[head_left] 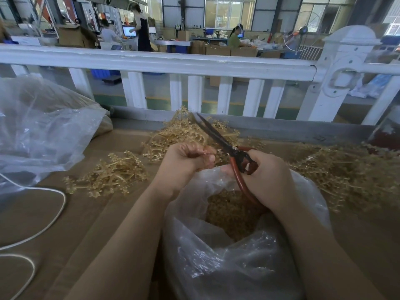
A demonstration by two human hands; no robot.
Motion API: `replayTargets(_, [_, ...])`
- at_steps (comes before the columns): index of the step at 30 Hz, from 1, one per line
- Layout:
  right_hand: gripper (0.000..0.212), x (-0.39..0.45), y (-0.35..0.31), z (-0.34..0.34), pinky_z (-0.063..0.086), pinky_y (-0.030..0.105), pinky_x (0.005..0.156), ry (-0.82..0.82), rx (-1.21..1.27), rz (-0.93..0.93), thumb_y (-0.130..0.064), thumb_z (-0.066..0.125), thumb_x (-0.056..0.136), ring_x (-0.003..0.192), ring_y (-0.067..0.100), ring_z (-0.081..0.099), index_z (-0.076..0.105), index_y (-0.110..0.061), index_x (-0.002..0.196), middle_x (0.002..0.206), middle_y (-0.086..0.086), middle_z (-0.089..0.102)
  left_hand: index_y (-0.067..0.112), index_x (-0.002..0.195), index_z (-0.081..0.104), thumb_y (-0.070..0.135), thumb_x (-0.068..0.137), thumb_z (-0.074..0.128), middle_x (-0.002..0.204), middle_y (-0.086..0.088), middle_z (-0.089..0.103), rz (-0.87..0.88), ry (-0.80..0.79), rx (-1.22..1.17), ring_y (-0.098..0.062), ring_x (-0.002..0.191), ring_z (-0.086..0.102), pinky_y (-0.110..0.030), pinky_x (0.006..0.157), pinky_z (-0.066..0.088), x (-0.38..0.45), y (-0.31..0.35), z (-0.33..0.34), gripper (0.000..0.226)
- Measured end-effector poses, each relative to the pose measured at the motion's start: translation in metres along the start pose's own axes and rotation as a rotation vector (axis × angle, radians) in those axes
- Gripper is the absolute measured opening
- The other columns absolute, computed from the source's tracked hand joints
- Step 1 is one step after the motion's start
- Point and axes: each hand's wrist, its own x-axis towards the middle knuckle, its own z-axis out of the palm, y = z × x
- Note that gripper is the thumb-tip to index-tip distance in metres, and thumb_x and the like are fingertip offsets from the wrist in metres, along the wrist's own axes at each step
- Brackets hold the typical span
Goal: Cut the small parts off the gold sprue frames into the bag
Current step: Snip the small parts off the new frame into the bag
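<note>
My left hand point(186, 162) grips the stem of a gold sprue frame point(186, 126) that sticks up and away over the bag. My right hand point(266, 178) holds red-handled scissors point(236, 154), whose dark blades point up-left along the frame. Just below both hands, a clear plastic bag point(238, 256) stands open with a heap of small gold parts point(229, 213) inside.
Gold sprue frames lie in piles on the brown cardboard top: one at the left point(110, 176), one behind my hands point(164, 141), a big one at the right point(346, 172). A large clear bag point(39, 131) and a white cable point(43, 230) sit left. A white railing point(173, 61) runs behind.
</note>
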Motion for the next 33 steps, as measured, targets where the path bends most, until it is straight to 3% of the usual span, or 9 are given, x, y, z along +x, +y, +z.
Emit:
replayTargets(3, [0.042,0.003,-0.003,0.003,0.039,0.017,0.056,-0.018,0.169,0.077,-0.081,0.062,0.063,0.068,-0.004,0.062,0.062,-0.040,0.068,0.069,-0.028,0.065,-0.005,0.088,0.075,-0.005,0.081,0.074,0.089,-0.014,0.076,0.009,-0.087,0.037,-0.018,0.084,0.070,-0.025,0.080,0.054,-0.002,-0.003,0.008,0.007])
replayTargets(6, [0.022,0.004,-0.004,0.005,0.039,0.017,0.056,-0.031,0.260,0.094,-0.059,0.076,0.072,0.068,-0.009,0.061,0.063,-0.041,0.069,0.069,-0.034,0.063,-0.005,0.086,0.075,-0.002,0.083,0.074,0.082,-0.009,0.075,0.023,-0.176,0.105,-0.013,0.077,0.068,-0.023,0.075,0.052,-0.003,-0.002,0.012,0.005])
replayTargets(13, [0.013,0.004,-0.004,0.003,0.052,0.025,0.068,0.203,0.287,0.092,-0.043,0.076,0.082,0.077,-0.002,0.063,0.067,-0.034,0.080,0.073,-0.020,0.068,0.006,0.086,0.074,-0.007,0.080,0.074,0.076,0.003,0.069,0.039,-0.317,0.330,-0.003,0.070,0.062,-0.016,0.071,0.051,-0.005,0.007,0.016,0.014])
replayTargets(16, [0.013,0.004,-0.004,0.001,0.050,0.025,0.071,0.175,0.298,0.079,-0.034,0.079,0.082,0.076,-0.002,0.062,0.068,-0.035,0.090,0.077,-0.024,0.066,0.010,0.084,0.074,-0.005,0.079,0.075,0.076,0.002,0.069,0.051,-0.376,0.395,-0.005,0.068,0.061,-0.016,0.068,0.050,-0.005,0.008,0.017,0.016])
replayTargets(20, [0.022,0.004,-0.006,0.002,0.058,0.032,0.075,0.062,0.408,0.080,-0.020,0.079,0.084,0.077,0.002,0.068,0.068,-0.040,0.083,0.078,-0.020,0.072,0.016,0.079,0.075,-0.004,0.078,0.077,0.075,0.002,0.072,0.060,-0.392,0.436,-0.009,0.069,0.062,-0.022,0.068,0.052,-0.005,0.007,0.017,0.020])
replayTargets(23, [0.025,0.006,-0.006,0.003,0.055,0.021,0.074,0.041,0.391,0.071,-0.021,0.079,0.084,0.079,-0.001,0.067,0.066,-0.042,0.080,0.084,-0.027,0.070,0.007,0.082,0.075,0.001,0.076,0.081,0.080,-0.006,0.074,0.049,-0.373,0.477,-0.012,0.070,0.065,-0.028,0.072,0.054,-0.004,0.005,0.017,0.011])
replayTargets(27, [0.022,0.007,-0.004,0.004,0.046,0.005,0.064,0.030,0.385,0.097,-0.025,0.082,0.079,0.082,-0.004,0.062,0.065,-0.038,0.077,0.087,-0.024,0.068,0.006,0.084,0.066,0.005,0.069,0.087,0.076,0.001,0.071,0.017,-0.323,0.486,-0.012,0.069,0.066,-0.027,0.068,0.054,-0.003,0.005,0.019,0.026])
replayTargets(30, [0.022,0.007,-0.006,0.005,0.045,0.006,0.060,0.005,0.364,0.117,-0.030,0.082,0.079,0.080,-0.008,0.061,0.063,-0.041,0.076,0.084,-0.030,0.066,0.011,0.094,0.061,0.002,0.067,0.088,0.087,-0.005,0.072,-0.012,-0.288,0.461,-0.016,0.077,0.067,-0.045,0.078,0.057,-0.003,0.006,0.018,0.039])
replayTargets(33, [0.024,0.007,-0.004,0.005,0.047,0.014,0.065,-0.009,0.348,0.144,-0.029,0.082,0.080,0.078,-0.015,0.060,0.062,-0.042,0.078,0.079,-0.038,0.063,-0.008,0.106,0.058,0.005,0.075,0.083,0.100,-0.028,0.068,-0.063,-0.355,0.289,-0.039,0.089,0.068,-0.057,0.090,0.053,-0.005,0.011,0.014,0.042])
